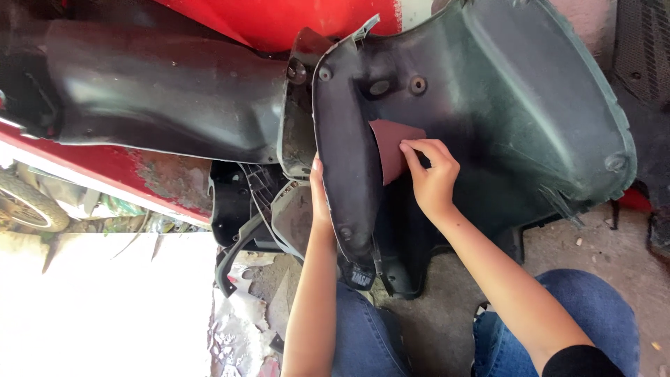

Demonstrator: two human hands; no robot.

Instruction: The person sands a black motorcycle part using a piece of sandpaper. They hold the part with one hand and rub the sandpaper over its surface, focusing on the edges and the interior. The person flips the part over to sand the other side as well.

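A large dark green-black plastic body panel (516, 112) of a scooter stands in front of me, its inner curved face toward the camera. My right hand (430, 178) presses a reddish-brown sheet of sandpaper (391, 150) against the panel's inner face, fingers bent on top of the sheet. My left hand (319, 202) grips the panel's left edge from behind; only its thumb side and wrist show, the fingers are hidden behind the rim.
A second black plastic cover (160, 91) lies to the left over red bodywork (105, 171) with rusty patches. A tyre (28, 206) shows at far left. My knees in blue jeans (593, 314) are at the bottom, over concrete ground (447, 321) with debris.
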